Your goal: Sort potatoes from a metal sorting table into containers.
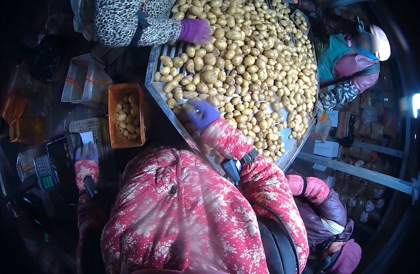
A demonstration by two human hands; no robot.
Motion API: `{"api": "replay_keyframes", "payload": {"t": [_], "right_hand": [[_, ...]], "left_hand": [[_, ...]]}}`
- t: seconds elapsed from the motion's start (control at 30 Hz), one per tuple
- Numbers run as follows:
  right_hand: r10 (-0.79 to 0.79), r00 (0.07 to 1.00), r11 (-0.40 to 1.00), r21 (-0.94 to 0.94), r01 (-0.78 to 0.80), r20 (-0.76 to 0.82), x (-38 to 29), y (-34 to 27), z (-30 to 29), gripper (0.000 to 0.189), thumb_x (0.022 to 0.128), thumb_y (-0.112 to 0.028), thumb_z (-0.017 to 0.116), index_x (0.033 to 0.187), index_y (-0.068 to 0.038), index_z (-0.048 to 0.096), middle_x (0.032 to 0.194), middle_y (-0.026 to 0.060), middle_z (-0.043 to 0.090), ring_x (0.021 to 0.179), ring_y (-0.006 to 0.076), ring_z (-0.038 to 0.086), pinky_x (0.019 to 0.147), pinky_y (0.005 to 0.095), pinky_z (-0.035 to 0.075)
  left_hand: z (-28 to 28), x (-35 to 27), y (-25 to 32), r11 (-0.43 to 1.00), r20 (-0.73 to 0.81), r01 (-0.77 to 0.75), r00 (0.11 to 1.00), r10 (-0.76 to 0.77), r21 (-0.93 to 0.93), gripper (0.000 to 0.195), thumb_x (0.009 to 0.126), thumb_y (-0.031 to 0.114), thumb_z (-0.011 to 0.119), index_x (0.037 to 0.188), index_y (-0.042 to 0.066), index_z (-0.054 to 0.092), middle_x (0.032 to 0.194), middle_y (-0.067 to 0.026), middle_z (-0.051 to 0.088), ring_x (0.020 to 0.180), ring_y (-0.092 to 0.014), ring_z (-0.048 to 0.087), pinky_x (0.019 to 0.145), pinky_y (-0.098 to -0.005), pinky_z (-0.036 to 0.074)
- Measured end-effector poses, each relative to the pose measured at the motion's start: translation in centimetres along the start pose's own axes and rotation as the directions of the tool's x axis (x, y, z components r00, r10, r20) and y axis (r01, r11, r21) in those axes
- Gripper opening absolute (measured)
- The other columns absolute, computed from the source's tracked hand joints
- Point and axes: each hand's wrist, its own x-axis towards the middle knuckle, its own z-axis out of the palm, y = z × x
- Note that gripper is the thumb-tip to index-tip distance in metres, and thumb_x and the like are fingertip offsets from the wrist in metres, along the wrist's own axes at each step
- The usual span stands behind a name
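Many potatoes [251, 61] lie heaped on a metal sorting table [167, 111] with slats. My right hand [203, 114], in a purple glove, reaches over the table's near left edge with its fingers at a potato there; the fingers are blurred, so whether they hold it cannot be told. Off to the left, my left hand [87, 153], in a greyish-purple glove, is at a white item [87, 137] by the rim of a black container; its grip is unclear. Between my hands and further forward stands an orange crate [127, 144] partly filled with potatoes.
A co-worker's purple-gloved hand [195, 31] rests on the potatoes at the top. Other workers stand at the far right and lower right. Clear plastic bins [80, 82], a grey perforated basket [103, 130] and a scale with a lit green display [45, 173] are at left.
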Motion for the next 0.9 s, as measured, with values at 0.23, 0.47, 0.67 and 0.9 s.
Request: {"api": "replay_keyframes", "payload": {"t": [0.23,0.47,0.67,0.9], "right_hand": [[0.018,0.999,0.784,-0.619,-0.043,-0.046,8.7,8.8,-5.4,0.064,0.075,-0.025,0.072,0.137,-0.019,0.056,0.126,0.0182,0.061,0.110,0.0392,0.060,0.093,0.0486,0.050],[0.125,0.980,0.890,0.419,-0.181,0.157,1.3,-0.4,-1.6,0.067,0.085,-0.037,0.075,0.141,-0.007,0.053,0.127,0.0208,0.065,0.120,0.0281,0.061,0.101,0.0401,0.049],[0.055,0.992,0.998,0.034,-0.052,-0.113,3.2,-0.3,-4.0,0.041,0.084,-0.038,0.068,0.113,-0.009,0.068,0.103,0.0168,0.069,0.098,0.0372,0.065,0.088,0.0470,0.051],[0.163,0.973,0.749,-0.622,-0.228,-0.161,14.7,4.8,-6.0,0.039,0.089,-0.041,0.061,0.122,-0.021,0.064,0.119,0.0061,0.069,0.119,0.0290,0.058,0.107,0.0555,0.035]], "left_hand": [[16.7,-19.2,-20.0,0.701,0.248,0.216,0.831,-0.497,0.680,0.042,0.101,0.042,0.049,0.127,0.011,0.059,0.117,-0.0103,0.065,0.103,-0.027,0.063,0.088,-0.0440,0.052],[19.6,-28.0,-28.0,0.504,0.139,0.322,0.719,-0.681,0.801,0.050,0.099,0.049,0.052,0.134,0.015,0.056,0.105,-0.0107,0.067,0.091,-0.031,0.066,0.084,-0.0511,0.054],[16.9,-24.9,-26.2,0.373,0.038,0.325,0.708,-0.705,0.869,0.035,0.095,0.023,0.061,0.128,0.011,0.062,0.081,-0.0049,0.065,0.064,-0.020,0.060,0.052,-0.0300,0.048],[16.1,-24.7,-24.1,0.363,0.199,0.189,0.569,-0.798,0.913,0.059,0.094,0.007,0.058,0.150,0.014,0.041,0.103,-0.0078,0.066,0.076,-0.020,0.065,0.068,-0.0361,0.054]]}}
